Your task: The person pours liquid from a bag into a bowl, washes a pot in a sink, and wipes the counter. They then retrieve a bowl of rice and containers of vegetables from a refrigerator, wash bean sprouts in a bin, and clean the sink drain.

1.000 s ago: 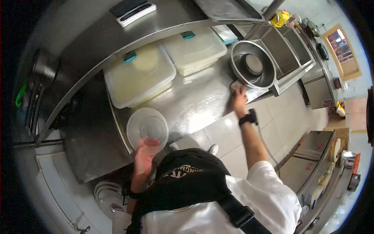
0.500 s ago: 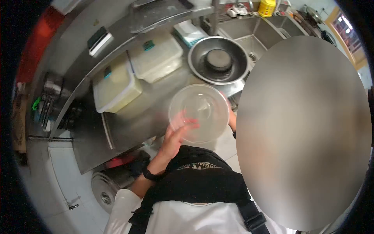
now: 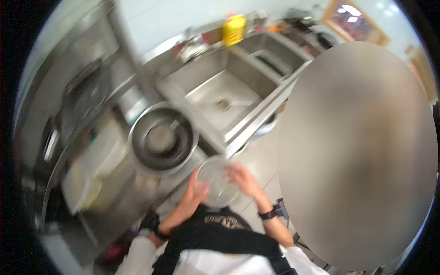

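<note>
A clear round plastic bowl (image 3: 219, 190) is held in front of my apron, over the floor beside the counter edge. My left hand (image 3: 194, 195) is closed on its left rim, with the thumb over the near side. At the bowl's right side is my right hand (image 3: 242, 178), its fingers bent over the rim and blurred by motion. On the counter to the left stands a wide metal basin (image 3: 185, 133) with a round dark object (image 3: 160, 138) in its middle.
A deep steel sink (image 3: 206, 98) lies ahead, with a second basin (image 3: 270, 55) beyond. A yellow container (image 3: 234, 30) stands behind them. Lidded plastic boxes (image 3: 103, 153) sit on the left counter under a metal shelf (image 3: 98, 103). A large blurred oval covers the right side.
The view has swung right toward the sink, so the counter things shift left. The bowl is now lower and nearer my body, and my right hand has come into fuller view at its rim.
</note>
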A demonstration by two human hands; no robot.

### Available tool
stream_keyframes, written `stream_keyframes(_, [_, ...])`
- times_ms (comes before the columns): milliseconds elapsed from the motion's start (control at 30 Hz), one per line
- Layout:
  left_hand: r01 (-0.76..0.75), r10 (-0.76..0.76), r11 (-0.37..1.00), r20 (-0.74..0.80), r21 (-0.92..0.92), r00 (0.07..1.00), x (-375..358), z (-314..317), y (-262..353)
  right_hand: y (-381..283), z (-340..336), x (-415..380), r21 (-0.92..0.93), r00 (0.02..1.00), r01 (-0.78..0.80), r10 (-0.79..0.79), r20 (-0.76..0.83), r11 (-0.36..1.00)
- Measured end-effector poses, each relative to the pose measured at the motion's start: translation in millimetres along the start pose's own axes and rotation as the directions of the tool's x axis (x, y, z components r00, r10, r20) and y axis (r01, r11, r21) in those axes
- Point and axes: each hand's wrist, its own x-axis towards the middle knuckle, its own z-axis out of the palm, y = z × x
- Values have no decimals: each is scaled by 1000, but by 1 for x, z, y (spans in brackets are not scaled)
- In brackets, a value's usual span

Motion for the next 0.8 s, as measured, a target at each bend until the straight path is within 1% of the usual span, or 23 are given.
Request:
stream_keyframes(33, [7, -8, 1000, 55, 15, 998, 20, 6, 4, 1, -16, 7, -24, 997, -55, 54, -61, 998])
stream_keyframes(67, [25, -19, 998, 101, -65, 995, 40, 16, 14, -21, -32, 11, 15, 991, -112, 113, -74, 994])
stream_keyframes(100, [64, -45, 988, 135, -142, 990, 57, 27, 21, -24, -53, 16, -14, 985, -113, 110, -132, 994])
stream_keyframes(167, [20, 13, 985, 190, -170, 982, 94, 38, 17, -30, -86, 36, -58, 986, -145, 139, -87, 988])
stream_keyframes(200, [-1, 38, 983, 195, -183, 980, 116, 44, 19, -37, -104, 49, -68, 987, -135, 128, -101, 988])
stream_keyframes(233, [-12, 50, 983, 200, -185, 979, 133, 46, 21, -44, -117, 60, -65, 979, -184, 177, -106, 981])
stream_keyframes(267, [42, -5, 979, 184, -198, 983, 144, 50, 38, -49, -129, 73, -58, 968, -235, 228, -106, 970])
stream_keyframes(300, [98, -63, 973, 168, -210, 984, 157, 53, 49, -48, -139, 88, -60, 969, -230, 223, -105, 971])
stream_keyframes(333, [8, 11, 980, 93, -197, 996, 171, 55, 42, -42, -145, 106, -87, 965, -246, 235, -119, 965])
stream_keyframes(367, [-3, 20, 982, 86, -191, 996, 178, 57, 40, -37, -150, 120, -116, 962, -255, 240, -130, 960])
stream_keyframes(400, [-15, 20, 987, 33, -160, 999, 194, 53, 36, -29, -156, 142, -121, 965, -246, 232, -125, 962])
stream_keyframes(433, [-25, 22, 991, -21, -130, 1000, 208, 51, 32, -21, -162, 161, -145, 968, -248, 240, -69, 958])
stream_keyframes(467, [58, -65, 993, -65, -107, 996, 219, 46, 33, -17, -170, 182, -173, 968, -251, 252, -13, 952])
stream_keyframes(500, [114, -129, 985, -107, -131, 986, 230, 47, 40, -26, -178, 201, -261, 966, -239, 257, 36, 935])
stream_keyframes(533, [111, -138, 983, -189, -146, 972, 239, 49, 48, -36, -185, 220, -346, 960, -221, 265, 84, 912])
stream_keyframes(567, [78, -113, 988, -279, -134, 954, 254, 51, 39, -33, -192, 238, -465, 989, -56, 112, 95, 884])
stream_keyframes(600, [53, -134, 975, -384, -215, 913, 268, 60, 44, -33, -202, 258, -572, 991, 114, -48, 128, 813])
stream_keyframes(633, [33, -133, 973, -437, -228, 890, 283, 65, 51, -33, -213, 280, -570, 989, 121, -50, 138, 813])
stream_keyframes(700, [33, -161, 970, -536, -240, 829, 316, 74, 60, -32, -232, 319, -622, 933, 360, -253, 257, 696])
stream_keyframes(733, [30, -161, 971, -550, -239, 819, 333, 78, 67, -31, -244, 340, -613, 928, 372, -256, 271, 697])
stream_keyframes(800, [-34, -163, 957, -632, -288, 758, 362, 86, 84, -22, -261, 383, -526, 816, 566, -337, 471, 635])
